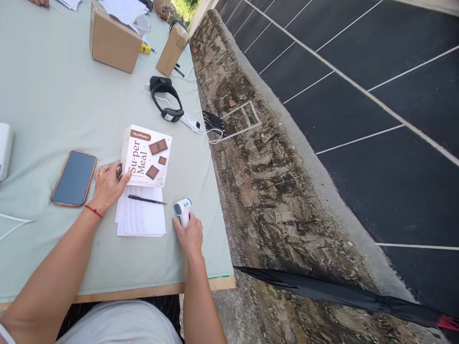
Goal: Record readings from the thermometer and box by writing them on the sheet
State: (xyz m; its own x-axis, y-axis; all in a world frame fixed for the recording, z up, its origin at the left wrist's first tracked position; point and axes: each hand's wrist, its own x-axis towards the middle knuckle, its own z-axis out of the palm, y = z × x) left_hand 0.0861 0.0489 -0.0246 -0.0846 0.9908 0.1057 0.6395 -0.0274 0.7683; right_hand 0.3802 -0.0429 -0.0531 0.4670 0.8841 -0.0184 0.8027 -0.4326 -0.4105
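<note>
My right hand (190,235) is wrapped round the handle of a white and blue infrared thermometer (182,208) close to the table's right edge. On the lower left side of a white "Su-per Meal" box (146,155), my left hand (109,184) has its thumb in front and its fingers at the side, gripping it. Under and before the box lie printed sheets (141,222), with a black pen (147,199) across them. A smartphone (74,178) with a dark screen lies left of my left hand.
A black headset (167,99) and a white power strip-like stick (190,122) with a cable lie beyond the box. Farther back stand a cardboard box (114,45) and a narrower carton (172,50). The table (46,86) ends on the right above rough stony ground.
</note>
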